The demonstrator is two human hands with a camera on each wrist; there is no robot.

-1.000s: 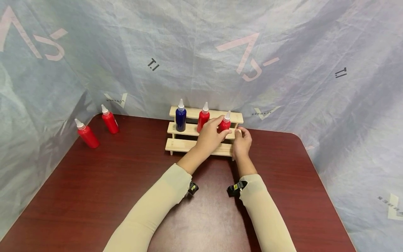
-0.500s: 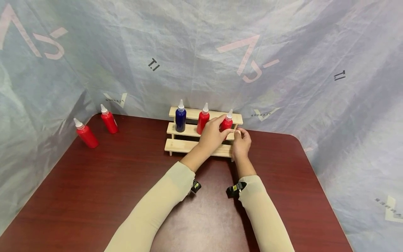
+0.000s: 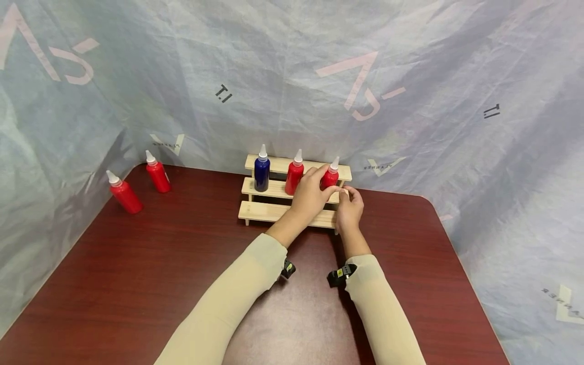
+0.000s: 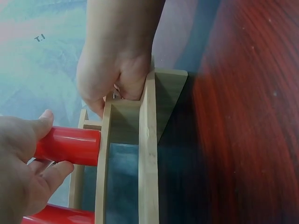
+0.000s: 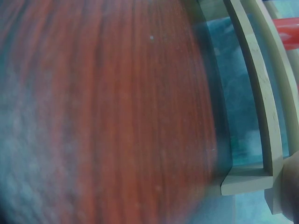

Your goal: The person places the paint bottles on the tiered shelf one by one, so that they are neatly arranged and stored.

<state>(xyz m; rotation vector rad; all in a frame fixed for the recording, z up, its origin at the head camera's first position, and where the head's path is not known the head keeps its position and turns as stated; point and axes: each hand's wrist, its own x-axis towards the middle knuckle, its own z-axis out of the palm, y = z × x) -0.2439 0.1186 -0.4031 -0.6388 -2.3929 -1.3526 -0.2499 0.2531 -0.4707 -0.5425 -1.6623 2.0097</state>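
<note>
A three-tier wooden shelf (image 3: 264,211) stands at the back of the table. My left hand (image 3: 309,196) grips a red squeeze bottle (image 3: 330,178) with a white pointed cap at the right end of the middle tier. In the left wrist view, thumb and fingers straddle that bottle, its base against the plank. My right hand (image 3: 350,213) holds the right end of the middle tier; its fingertips are partly hidden behind the wood. Another red bottle (image 3: 294,177) and a dark blue bottle (image 3: 262,175) stand upright to the left on the same tier.
Two more red bottles stand at the table's back left: one nearer (image 3: 126,197) and one farther (image 3: 158,177). Grey printed cloth (image 3: 283,76) hangs behind the dark red-brown table (image 3: 182,263). The shelf's back tier (image 3: 315,165) lies close to the cloth.
My left hand has shifted slightly to the right together with the red bottle. The right hand keeps its hold on the shelf end, and the other bottles stay put.
</note>
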